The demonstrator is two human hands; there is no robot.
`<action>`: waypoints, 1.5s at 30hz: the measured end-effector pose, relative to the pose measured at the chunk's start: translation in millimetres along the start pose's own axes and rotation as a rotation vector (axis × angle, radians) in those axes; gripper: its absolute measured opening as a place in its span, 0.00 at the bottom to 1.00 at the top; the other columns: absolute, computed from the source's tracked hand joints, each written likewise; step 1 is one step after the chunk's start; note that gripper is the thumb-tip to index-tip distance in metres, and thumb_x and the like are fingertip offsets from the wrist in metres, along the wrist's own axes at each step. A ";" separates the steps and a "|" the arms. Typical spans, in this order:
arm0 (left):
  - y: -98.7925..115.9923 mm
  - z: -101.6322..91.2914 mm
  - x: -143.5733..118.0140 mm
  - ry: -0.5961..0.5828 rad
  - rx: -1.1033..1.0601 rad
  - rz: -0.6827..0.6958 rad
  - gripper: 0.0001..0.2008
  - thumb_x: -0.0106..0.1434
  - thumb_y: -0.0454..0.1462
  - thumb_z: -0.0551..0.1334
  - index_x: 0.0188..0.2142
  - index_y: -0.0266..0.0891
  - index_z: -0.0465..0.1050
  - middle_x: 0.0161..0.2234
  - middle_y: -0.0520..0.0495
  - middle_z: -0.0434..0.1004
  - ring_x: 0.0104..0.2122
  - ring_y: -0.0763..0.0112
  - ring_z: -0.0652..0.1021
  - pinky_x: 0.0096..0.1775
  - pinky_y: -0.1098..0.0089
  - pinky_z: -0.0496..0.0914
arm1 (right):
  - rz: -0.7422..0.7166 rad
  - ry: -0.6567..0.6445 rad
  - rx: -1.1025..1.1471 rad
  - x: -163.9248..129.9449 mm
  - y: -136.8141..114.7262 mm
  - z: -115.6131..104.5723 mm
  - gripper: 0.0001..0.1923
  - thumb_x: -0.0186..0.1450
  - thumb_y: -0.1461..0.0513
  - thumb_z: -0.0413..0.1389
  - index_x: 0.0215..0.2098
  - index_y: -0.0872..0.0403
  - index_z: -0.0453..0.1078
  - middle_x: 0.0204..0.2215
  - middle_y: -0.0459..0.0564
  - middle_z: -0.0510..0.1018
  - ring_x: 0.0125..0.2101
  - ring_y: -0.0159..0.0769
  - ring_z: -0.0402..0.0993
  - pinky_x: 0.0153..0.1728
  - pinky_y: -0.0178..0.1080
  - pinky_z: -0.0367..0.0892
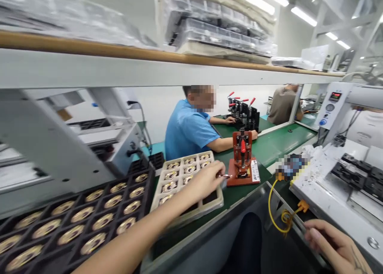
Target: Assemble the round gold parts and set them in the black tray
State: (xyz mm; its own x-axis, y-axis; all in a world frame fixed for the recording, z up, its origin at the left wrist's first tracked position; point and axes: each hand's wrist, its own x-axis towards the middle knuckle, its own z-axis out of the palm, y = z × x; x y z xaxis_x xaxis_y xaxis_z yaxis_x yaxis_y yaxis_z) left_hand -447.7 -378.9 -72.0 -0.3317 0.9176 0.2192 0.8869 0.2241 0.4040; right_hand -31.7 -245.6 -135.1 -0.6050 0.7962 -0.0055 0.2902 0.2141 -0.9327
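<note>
Left hand (206, 180) is pinching a small metal part (226, 176) beside the red clamp fixture (242, 162), reaching across the beige tray (220, 202); right hand (335, 244) is resting loosely curled, empty, near the yellow cable (273, 216).

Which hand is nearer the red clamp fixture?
Left. The left hand reaches just beside the red clamp fixture; the right hand rests low at the bench edge, well away.

I count two hands of my own: the left hand (206, 181) and the right hand (335, 246). There are two trays: a black tray (74, 216) at the bench's left edge and a beige tray (185, 178) beside it. One red jig (243, 160) stands on the green belt (278, 142). Two people sit across: one in blue (188, 130), one in brown (283, 104). One yellow cable (275, 214).
</note>
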 end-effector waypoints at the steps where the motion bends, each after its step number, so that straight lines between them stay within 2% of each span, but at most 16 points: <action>1: 23.3 1.3 4.2 -0.006 -0.038 0.088 0.04 0.66 0.34 0.61 0.34 0.43 0.70 0.37 0.48 0.79 0.38 0.61 0.78 0.41 0.66 0.71 | -0.035 0.007 0.006 2.0 -9.7 2.3 0.25 0.70 0.39 0.60 0.44 0.48 0.86 0.33 0.53 0.87 0.34 0.46 0.84 0.37 0.39 0.81; 4: 94.0 14.9 15.2 -0.019 -0.220 0.436 0.06 0.72 0.33 0.58 0.38 0.43 0.72 0.40 0.46 0.81 0.40 0.63 0.80 0.44 0.66 0.73 | -0.147 0.049 0.096 10.1 -41.8 11.7 0.23 0.75 0.42 0.58 0.44 0.50 0.84 0.32 0.51 0.83 0.31 0.41 0.79 0.35 0.39 0.77; 7: 148.0 36.7 26.1 -0.036 -0.351 0.790 0.11 0.78 0.36 0.55 0.42 0.43 0.76 0.44 0.39 0.83 0.45 0.58 0.81 0.50 0.61 0.75 | -0.269 0.089 0.263 17.1 -64.4 10.5 0.25 0.69 0.50 0.69 0.60 0.49 0.77 0.43 0.51 0.83 0.36 0.40 0.79 0.39 0.40 0.77; 10: 181.3 57.3 39.7 -0.056 -0.345 0.975 0.17 0.80 0.40 0.53 0.43 0.42 0.80 0.44 0.36 0.84 0.45 0.54 0.81 0.50 0.56 0.76 | -0.307 0.135 0.235 14.1 -70.0 -5.1 0.23 0.66 0.57 0.71 0.58 0.49 0.78 0.39 0.47 0.80 0.35 0.37 0.76 0.37 0.39 0.75; 12: 198.3 67.3 48.1 -0.065 -0.326 1.078 0.19 0.81 0.40 0.50 0.43 0.40 0.80 0.43 0.35 0.84 0.44 0.53 0.81 0.49 0.56 0.76 | -0.288 0.199 0.179 6.7 -66.4 -18.6 0.17 0.66 0.58 0.71 0.52 0.50 0.80 0.35 0.45 0.78 0.32 0.36 0.74 0.36 0.39 0.73; 16: 235.5 82.9 57.0 -0.103 -0.244 1.239 0.20 0.82 0.36 0.48 0.43 0.39 0.79 0.43 0.35 0.83 0.43 0.54 0.81 0.49 0.56 0.76 | -0.255 0.329 0.111 -12.6 -53.5 -44.6 0.17 0.63 0.59 0.71 0.49 0.50 0.80 0.35 0.45 0.78 0.31 0.36 0.74 0.34 0.39 0.72; 18: 257.2 92.2 59.5 -0.136 -0.279 1.258 0.17 0.81 0.34 0.49 0.44 0.40 0.77 0.43 0.36 0.82 0.44 0.55 0.81 0.48 0.58 0.76 | -0.227 0.394 0.079 -23.6 -46.4 -58.8 0.17 0.62 0.59 0.71 0.49 0.51 0.80 0.34 0.45 0.78 0.30 0.36 0.73 0.33 0.38 0.71; 21: 293.7 107.4 70.3 -0.258 -0.463 1.209 0.12 0.76 0.33 0.59 0.56 0.42 0.72 0.53 0.36 0.80 0.52 0.54 0.80 0.53 0.58 0.76 | -0.159 0.528 0.032 -44.0 -32.2 -86.0 0.17 0.60 0.61 0.71 0.47 0.52 0.79 0.29 0.42 0.77 0.28 0.34 0.71 0.31 0.37 0.69; 24: 338.6 121.9 99.0 -0.442 -0.539 1.109 0.33 0.66 0.40 0.73 0.67 0.43 0.65 0.60 0.37 0.77 0.57 0.52 0.79 0.57 0.56 0.76 | -0.104 0.764 -0.008 -69.5 -13.0 -119.6 0.18 0.59 0.58 0.73 0.46 0.53 0.79 0.26 0.41 0.75 0.25 0.32 0.67 0.28 0.36 0.66; 25: 356.0 127.2 112.4 -0.480 -0.517 1.066 0.34 0.66 0.43 0.74 0.67 0.42 0.65 0.59 0.37 0.78 0.55 0.52 0.80 0.56 0.57 0.77 | -0.094 0.844 -0.008 -78.4 -6.9 -130.7 0.20 0.58 0.57 0.73 0.45 0.54 0.78 0.26 0.41 0.76 0.24 0.32 0.66 0.28 0.37 0.66; 28: 412.9 147.0 155.5 -0.473 -0.395 0.976 0.22 0.72 0.43 0.68 0.61 0.36 0.72 0.56 0.36 0.80 0.53 0.52 0.81 0.55 0.56 0.76 | -0.068 0.969 0.017 -103.7 5.2 -156.7 0.24 0.58 0.52 0.74 0.46 0.54 0.78 0.31 0.46 0.80 0.26 0.34 0.69 0.29 0.39 0.70; 32: 476.1 178.5 195.5 -0.511 -0.180 0.950 0.17 0.72 0.41 0.70 0.56 0.35 0.77 0.57 0.37 0.79 0.56 0.51 0.80 0.58 0.48 0.75 | -0.085 1.035 0.027 -131.9 7.9 -164.5 0.24 0.60 0.51 0.74 0.48 0.54 0.78 0.35 0.49 0.83 0.30 0.37 0.73 0.32 0.39 0.73; 35: 501.1 194.8 209.3 -0.606 -0.011 0.937 0.16 0.74 0.43 0.69 0.57 0.38 0.77 0.58 0.40 0.79 0.54 0.54 0.81 0.55 0.49 0.79 | -0.085 1.103 0.013 -153.4 9.8 -162.4 0.23 0.61 0.52 0.73 0.49 0.52 0.78 0.38 0.50 0.83 0.32 0.37 0.75 0.32 0.38 0.73; 39: 521.1 204.5 219.7 -0.717 0.129 0.929 0.16 0.75 0.43 0.68 0.56 0.37 0.78 0.55 0.42 0.81 0.50 0.55 0.83 0.51 0.52 0.81 | -0.017 1.057 -0.052 -174.2 14.9 -175.1 0.24 0.62 0.51 0.72 0.52 0.52 0.77 0.41 0.52 0.84 0.34 0.40 0.78 0.34 0.40 0.76; 42: 535.2 210.1 221.9 -0.726 0.138 0.922 0.16 0.75 0.43 0.68 0.57 0.37 0.78 0.56 0.42 0.81 0.50 0.55 0.83 0.51 0.53 0.81 | -0.039 1.098 -0.123 -164.5 19.9 -192.2 0.23 0.64 0.50 0.71 0.52 0.52 0.76 0.36 0.50 0.82 0.32 0.39 0.76 0.34 0.40 0.76; 45: 539.3 213.4 218.8 -0.677 0.036 0.934 0.17 0.75 0.43 0.68 0.58 0.38 0.77 0.56 0.41 0.80 0.50 0.55 0.83 0.51 0.53 0.81 | -0.134 1.104 -0.181 -134.0 29.1 -207.5 0.23 0.65 0.47 0.67 0.49 0.53 0.75 0.35 0.50 0.81 0.31 0.40 0.76 0.33 0.41 0.75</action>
State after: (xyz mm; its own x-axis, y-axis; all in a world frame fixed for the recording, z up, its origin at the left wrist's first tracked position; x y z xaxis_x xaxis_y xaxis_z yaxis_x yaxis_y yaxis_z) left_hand 26.6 12.8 4.3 0.6893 0.7166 -0.1064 0.7082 -0.6356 0.3074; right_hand 211.6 -228.7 -86.7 0.3223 0.8059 0.4966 0.4302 0.3426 -0.8352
